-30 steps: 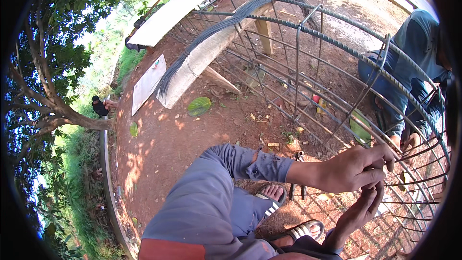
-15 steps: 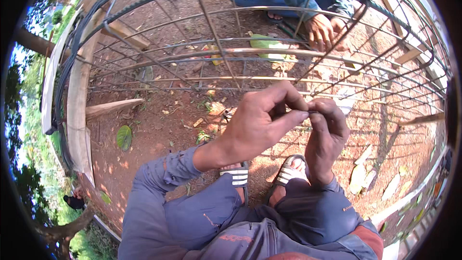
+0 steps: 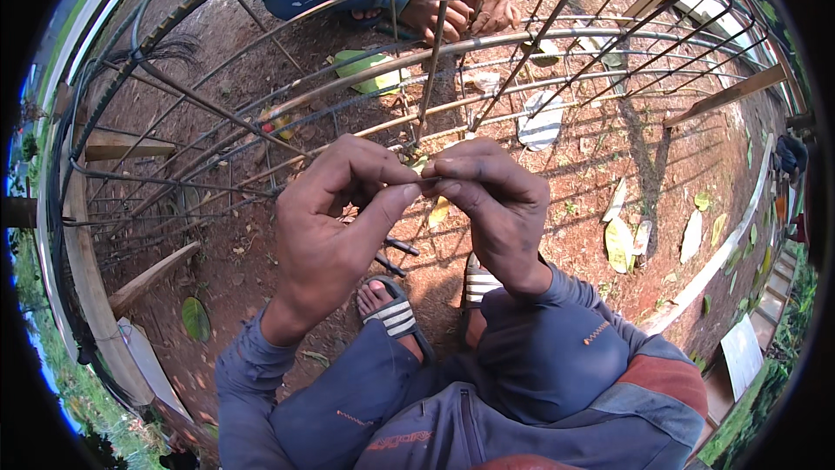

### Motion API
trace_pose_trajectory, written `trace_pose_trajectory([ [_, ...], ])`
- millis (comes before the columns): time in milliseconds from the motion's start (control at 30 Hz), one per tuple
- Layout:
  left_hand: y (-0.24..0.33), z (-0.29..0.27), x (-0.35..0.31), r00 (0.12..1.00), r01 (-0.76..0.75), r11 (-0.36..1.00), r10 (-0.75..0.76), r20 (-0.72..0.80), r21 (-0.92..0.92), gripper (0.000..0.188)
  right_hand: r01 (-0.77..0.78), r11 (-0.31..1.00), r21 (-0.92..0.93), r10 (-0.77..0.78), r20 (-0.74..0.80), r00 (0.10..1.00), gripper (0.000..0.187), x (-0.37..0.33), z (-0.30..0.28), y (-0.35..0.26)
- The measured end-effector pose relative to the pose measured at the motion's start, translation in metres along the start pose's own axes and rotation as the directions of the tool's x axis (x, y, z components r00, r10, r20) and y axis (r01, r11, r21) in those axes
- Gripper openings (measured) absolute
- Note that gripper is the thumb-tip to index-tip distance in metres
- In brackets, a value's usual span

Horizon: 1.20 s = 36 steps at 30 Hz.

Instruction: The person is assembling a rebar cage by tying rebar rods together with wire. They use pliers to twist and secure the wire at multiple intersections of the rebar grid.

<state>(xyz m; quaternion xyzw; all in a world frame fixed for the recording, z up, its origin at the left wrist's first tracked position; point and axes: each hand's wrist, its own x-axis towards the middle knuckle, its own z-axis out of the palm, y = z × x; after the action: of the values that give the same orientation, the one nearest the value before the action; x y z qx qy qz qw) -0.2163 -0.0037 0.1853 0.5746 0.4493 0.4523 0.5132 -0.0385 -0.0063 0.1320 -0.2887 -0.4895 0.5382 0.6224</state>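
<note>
My left hand (image 3: 326,226) and my right hand (image 3: 500,209) meet fingertip to fingertip above the ground. Between their pinched thumbs and forefingers runs a short, thin wire (image 3: 426,183), mostly hidden by the fingers. Just beyond them stretches a cage of steel reinforcing bars (image 3: 426,92), long rods crossed by bent stirrups; whether my fingertips touch it I cannot tell. On the soil below, by my left sandal, lies a tool with two dark handles (image 3: 396,257), its head covered by my hands.
Across the cage another person crouches, hands (image 3: 444,20) together near the bars. Wooden stakes (image 3: 152,279) jut in at left, and a wooden brace (image 3: 726,96) at right. Black cable (image 3: 65,166) hangs along the left frame. Leaves (image 3: 619,244) litter the reddish soil.
The view has turned to the right, so the cage and the other person sit farther left. My hands stay pinched together. The dark handles by my foot now show more plainly.
</note>
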Motion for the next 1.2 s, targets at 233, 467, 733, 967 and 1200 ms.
trace_pose_trajectory([
  [233,0.003,0.002,0.002,0.999,-0.009,0.998,0.011,-0.035,0.069,0.011,-0.011,1.000,0.010,0.011,0.001,1.000,0.020,0.003,-0.003,0.001],
  [467,0.010,0.007,0.006,1.000,-0.002,0.995,0.004,-0.021,0.103,0.010,-0.025,1.000,0.003,0.025,-0.012,1.000,0.022,0.003,-0.009,-0.001],
  [733,0.006,0.004,0.007,0.981,0.187,0.981,-0.190,0.048,0.057,0.021,-0.049,0.990,0.129,0.051,-0.012,0.999,0.015,0.006,-0.007,0.005],
  [967,0.003,-0.008,0.005,0.856,0.376,0.924,-0.318,0.407,-0.071,0.033,-0.148,0.965,0.218,0.178,-0.123,0.976,0.009,0.015,-0.011,-0.004],
  [1200,-0.027,0.001,0.000,0.669,0.606,0.740,-0.277,0.690,-0.291,0.043,-0.200,0.897,0.393,0.260,-0.106,0.960,0.010,0.015,-0.023,-0.009],
])
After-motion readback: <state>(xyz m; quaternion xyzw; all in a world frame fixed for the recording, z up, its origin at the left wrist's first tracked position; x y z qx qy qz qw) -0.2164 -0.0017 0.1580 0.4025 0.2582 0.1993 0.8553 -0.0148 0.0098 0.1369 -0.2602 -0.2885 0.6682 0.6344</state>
